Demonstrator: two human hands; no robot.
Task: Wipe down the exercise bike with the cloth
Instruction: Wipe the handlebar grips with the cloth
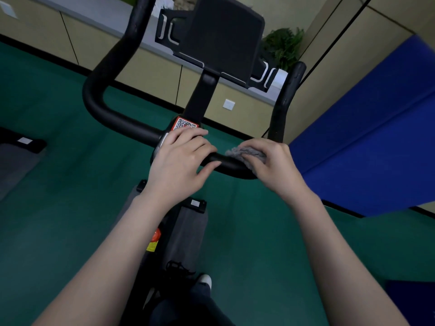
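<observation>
Two bare hands work at the handlebar (131,124) of a black exercise bike (200,95). Bar is matte black, looping up on both sides; its near cross section runs between the hands. A dark console panel (223,36) stands on the centre stem above.

Right hand (273,165) is clenched around a grey, fuzzy cloth (244,152), bunched and pressed on the bar to the right of centre. Cloth edge shows left of the knuckles, wrapped over the tube.

Left hand (181,161) lies flat at the bar's middle, fingers spread and loose, grasping nothing, partly covering a red-bordered QR sticker (186,123).

Green floor (58,208) below. Blue mat (372,137) leans at right, close to the right bar end. Potted plant (282,48) sits behind the console. Beige cabinets (146,69) line the far wall. A shoe (204,280) shows beside the bike frame.
</observation>
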